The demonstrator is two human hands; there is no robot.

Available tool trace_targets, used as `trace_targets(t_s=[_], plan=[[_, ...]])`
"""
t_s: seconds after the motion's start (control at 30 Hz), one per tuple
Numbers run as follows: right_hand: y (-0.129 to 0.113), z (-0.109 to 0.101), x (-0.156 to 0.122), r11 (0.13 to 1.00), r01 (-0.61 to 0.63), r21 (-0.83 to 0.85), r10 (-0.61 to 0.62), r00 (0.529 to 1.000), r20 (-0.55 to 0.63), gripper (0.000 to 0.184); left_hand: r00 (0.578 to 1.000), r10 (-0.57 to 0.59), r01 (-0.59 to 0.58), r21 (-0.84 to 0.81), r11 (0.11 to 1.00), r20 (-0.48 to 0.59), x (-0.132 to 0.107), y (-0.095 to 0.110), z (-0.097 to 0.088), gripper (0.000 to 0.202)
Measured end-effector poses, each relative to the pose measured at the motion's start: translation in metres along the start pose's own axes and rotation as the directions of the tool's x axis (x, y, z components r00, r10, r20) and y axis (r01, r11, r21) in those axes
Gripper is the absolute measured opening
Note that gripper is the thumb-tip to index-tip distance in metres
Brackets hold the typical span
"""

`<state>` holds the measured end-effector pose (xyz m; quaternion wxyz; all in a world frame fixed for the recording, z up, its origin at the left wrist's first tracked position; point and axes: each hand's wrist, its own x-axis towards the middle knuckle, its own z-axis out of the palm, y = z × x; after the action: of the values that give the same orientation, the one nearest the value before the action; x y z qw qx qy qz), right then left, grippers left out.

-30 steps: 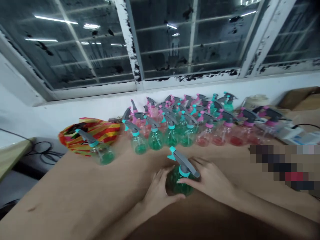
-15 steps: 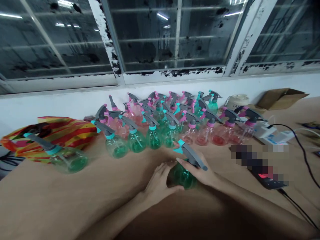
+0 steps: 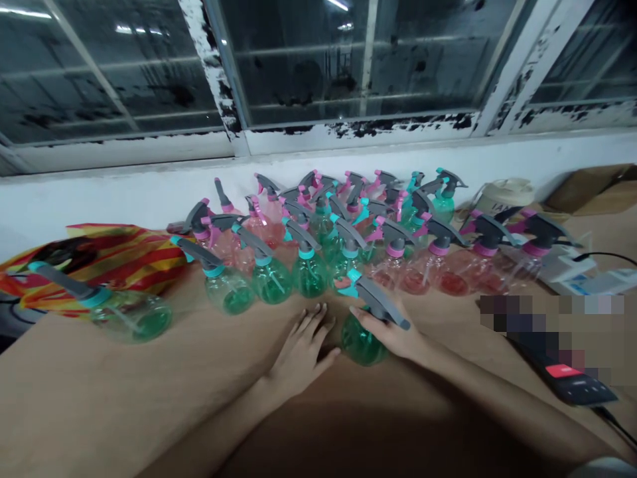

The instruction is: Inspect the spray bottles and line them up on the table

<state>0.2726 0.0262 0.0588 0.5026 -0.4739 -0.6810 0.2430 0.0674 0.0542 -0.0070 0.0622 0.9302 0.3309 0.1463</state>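
Note:
A green spray bottle [image 3: 362, 337] with a grey trigger head and teal collar stands on the brown table [image 3: 149, 398], just in front of a row of similar bottles. My right hand [image 3: 393, 332] is wrapped round its neck and far side. Just left of the bottle, my left hand [image 3: 301, 352] rests flat on the table, fingers spread, holding nothing. Behind stand several green bottles [image 3: 308, 272] and pink bottles [image 3: 442, 272] in rows up to the white wall.
One green bottle [image 3: 124, 312] stands apart at the left, before a red and yellow striped bag [image 3: 114, 255]. A black device [image 3: 567, 382] with a cable lies at the right. A cardboard box [image 3: 592, 189] and a white power strip [image 3: 572, 269] sit at far right.
My left hand has let go of the green bottle and now lies open on the table beside it. My right hand keeps hold and has pushed the bottle towards the row.

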Motion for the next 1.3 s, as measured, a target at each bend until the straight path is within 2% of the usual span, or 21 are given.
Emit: trace_targets(t_s=[0.23,0.4,0.57,0.77,1.3], plan=[[-0.001,-0.001,0.003,1.000,0.005,-0.021,-0.005,1.000,0.004,0.025,1.000,0.021,-0.021,0.024,0.999,0.002,0.001,0.000,-0.002,0.048],[-0.008,-0.004,0.000,0.999,0.025,-0.041,-0.025,0.999,-0.020,0.011,0.999,0.038,-0.038,0.029,0.999,0.009,0.002,-0.001,-0.003,0.050],[-0.011,-0.008,-0.002,0.999,0.041,-0.032,-0.040,0.999,0.006,0.009,0.999,0.039,-0.040,0.037,0.999,0.013,0.003,-0.001,-0.003,0.049],[-0.004,-0.003,-0.005,0.998,-0.009,0.068,0.009,1.000,0.010,0.027,0.999,0.030,-0.031,0.058,0.998,0.016,0.003,0.000,-0.003,0.049],[-0.001,-0.003,-0.005,0.996,-0.012,0.087,0.012,1.000,-0.001,0.028,0.999,0.040,-0.041,0.101,0.994,0.021,0.002,0.001,-0.004,0.049]])
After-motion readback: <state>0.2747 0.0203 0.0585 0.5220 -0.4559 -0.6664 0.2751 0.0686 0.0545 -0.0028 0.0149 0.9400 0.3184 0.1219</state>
